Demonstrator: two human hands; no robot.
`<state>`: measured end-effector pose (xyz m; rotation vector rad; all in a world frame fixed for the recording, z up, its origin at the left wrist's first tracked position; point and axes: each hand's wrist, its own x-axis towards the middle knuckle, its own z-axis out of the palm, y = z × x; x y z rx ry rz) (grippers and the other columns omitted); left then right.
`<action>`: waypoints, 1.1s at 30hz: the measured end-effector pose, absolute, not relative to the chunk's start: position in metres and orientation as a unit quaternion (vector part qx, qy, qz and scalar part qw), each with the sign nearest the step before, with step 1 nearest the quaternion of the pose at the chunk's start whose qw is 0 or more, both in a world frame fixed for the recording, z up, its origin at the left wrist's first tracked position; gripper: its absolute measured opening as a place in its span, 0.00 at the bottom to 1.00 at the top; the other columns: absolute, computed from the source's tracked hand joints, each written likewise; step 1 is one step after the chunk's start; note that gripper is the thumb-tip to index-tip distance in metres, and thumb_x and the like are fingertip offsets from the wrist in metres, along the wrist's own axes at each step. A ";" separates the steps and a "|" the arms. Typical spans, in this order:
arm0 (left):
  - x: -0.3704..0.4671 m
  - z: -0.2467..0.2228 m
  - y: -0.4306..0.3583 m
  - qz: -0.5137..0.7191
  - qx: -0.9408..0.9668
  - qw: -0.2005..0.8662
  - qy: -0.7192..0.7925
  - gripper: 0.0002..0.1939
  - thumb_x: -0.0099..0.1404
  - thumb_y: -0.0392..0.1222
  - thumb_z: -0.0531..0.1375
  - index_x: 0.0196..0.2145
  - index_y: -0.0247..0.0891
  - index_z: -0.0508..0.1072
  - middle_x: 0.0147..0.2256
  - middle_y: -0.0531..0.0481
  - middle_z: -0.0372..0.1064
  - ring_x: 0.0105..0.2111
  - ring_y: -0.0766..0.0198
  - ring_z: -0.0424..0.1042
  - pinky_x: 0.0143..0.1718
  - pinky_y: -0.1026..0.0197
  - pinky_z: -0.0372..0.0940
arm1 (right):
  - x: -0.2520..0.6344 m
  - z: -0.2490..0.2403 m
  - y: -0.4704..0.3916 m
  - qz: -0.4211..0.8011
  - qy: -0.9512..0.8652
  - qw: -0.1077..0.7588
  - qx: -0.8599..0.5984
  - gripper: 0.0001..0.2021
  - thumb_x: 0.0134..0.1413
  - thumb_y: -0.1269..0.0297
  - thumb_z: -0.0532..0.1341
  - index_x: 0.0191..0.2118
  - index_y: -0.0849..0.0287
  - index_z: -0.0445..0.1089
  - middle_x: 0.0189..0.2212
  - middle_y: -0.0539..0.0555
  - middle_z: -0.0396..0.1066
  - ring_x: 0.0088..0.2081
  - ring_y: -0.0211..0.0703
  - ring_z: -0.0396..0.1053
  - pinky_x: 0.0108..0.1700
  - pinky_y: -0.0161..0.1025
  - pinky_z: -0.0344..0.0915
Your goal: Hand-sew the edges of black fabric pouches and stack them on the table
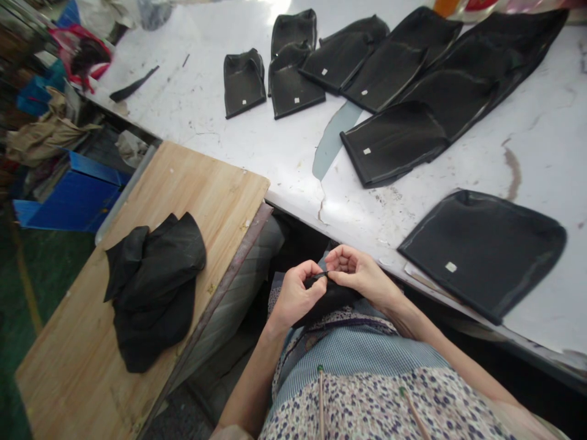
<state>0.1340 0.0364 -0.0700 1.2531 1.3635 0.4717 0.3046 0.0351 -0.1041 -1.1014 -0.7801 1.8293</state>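
Close together over my lap, both hands pinch the edge of a black fabric piece (pixel 328 300). My left hand (pixel 300 293) grips it with thumb and forefinger. My right hand (pixel 362 278) pinches the same edge just beside, its other fingers curled. The rest of the fabric hangs below them onto the apron. A flat black piece with a small white tag (pixel 486 250) lies at the right of the white table (pixel 284 153). Several more tagged black pieces (pixel 398 140) lie overlapping farther back.
A wooden board (pixel 215 177) at the left bears a crumpled heap of black fabric (pixel 156 287). Behind it are a blue box (pixel 77 198) and a red bag (pixel 85 55). A black strip (pixel 132 84) lies on the table's far left. The table's front edge is just beyond my hands.
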 end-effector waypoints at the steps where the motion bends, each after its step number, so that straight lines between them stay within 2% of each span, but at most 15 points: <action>1: 0.134 -0.071 0.036 0.203 0.527 0.585 0.582 0.08 0.61 0.41 0.60 0.26 0.36 0.67 0.24 0.56 0.61 0.24 0.69 0.58 0.24 0.68 0.54 | 0.305 -0.104 0.035 0.737 -0.302 0.419 -0.437 0.12 0.42 0.68 0.70 0.36 0.58 0.70 0.29 0.49 0.72 0.29 0.37 0.69 0.32 0.35 0.66; 6: 0.135 -0.075 0.035 0.203 0.486 0.622 0.580 0.12 0.62 0.46 0.62 0.26 0.36 0.66 0.23 0.57 0.60 0.22 0.71 0.55 0.22 0.68 0.51 | 0.306 -0.099 0.038 0.753 -0.294 0.410 -0.423 0.12 0.41 0.71 0.68 0.35 0.59 0.70 0.29 0.48 0.71 0.30 0.36 0.68 0.34 0.35 0.66; 13: 0.135 -0.072 0.037 0.188 0.537 0.583 0.580 0.06 0.60 0.38 0.58 0.27 0.36 0.67 0.23 0.56 0.60 0.23 0.69 0.57 0.23 0.67 0.53 | 0.308 -0.096 0.037 0.730 -0.339 0.406 -0.433 0.13 0.41 0.71 0.67 0.37 0.59 0.71 0.27 0.48 0.71 0.27 0.36 0.67 0.31 0.35 0.63; 19: 0.138 -0.075 0.033 0.211 0.502 0.608 0.578 0.06 0.60 0.39 0.59 0.26 0.36 0.67 0.22 0.57 0.58 0.23 0.70 0.55 0.22 0.68 0.51 | 0.309 -0.101 0.038 0.763 -0.300 0.381 -0.428 0.12 0.40 0.70 0.68 0.35 0.60 0.70 0.26 0.47 0.71 0.26 0.34 0.65 0.30 0.33 0.60; 23: 0.139 -0.077 0.033 0.229 0.460 0.635 0.577 0.07 0.59 0.39 0.60 0.25 0.36 0.67 0.21 0.57 0.58 0.21 0.71 0.54 0.22 0.68 0.50 | 0.311 -0.106 0.037 0.783 -0.283 0.374 -0.408 0.10 0.45 0.66 0.70 0.33 0.60 0.70 0.26 0.46 0.69 0.27 0.33 0.64 0.31 0.32 0.59; 28: 0.138 -0.076 0.034 0.240 0.432 0.645 0.583 0.09 0.59 0.41 0.61 0.25 0.37 0.67 0.20 0.57 0.59 0.20 0.71 0.54 0.21 0.68 0.49 | 0.324 -0.105 0.031 0.756 -0.361 0.380 -0.392 0.10 0.63 0.56 0.62 0.39 0.58 0.72 0.34 0.50 0.71 0.33 0.37 0.66 0.36 0.35 0.61; 30: 0.138 -0.076 0.035 0.239 0.432 0.644 0.585 0.09 0.59 0.41 0.61 0.25 0.37 0.66 0.20 0.57 0.59 0.20 0.71 0.54 0.20 0.68 0.49 | 0.328 -0.103 0.029 0.730 -0.407 0.387 -0.391 0.10 0.63 0.56 0.63 0.40 0.57 0.73 0.37 0.51 0.72 0.36 0.39 0.68 0.39 0.37 0.63; 33: 0.139 -0.077 0.035 0.239 0.437 0.644 0.581 0.08 0.59 0.41 0.60 0.25 0.37 0.66 0.20 0.57 0.58 0.20 0.71 0.53 0.21 0.68 0.49 | 0.330 -0.100 0.024 0.644 -0.512 0.399 -0.404 0.09 0.56 0.61 0.70 0.40 0.56 0.73 0.40 0.52 0.72 0.40 0.43 0.69 0.44 0.40 0.64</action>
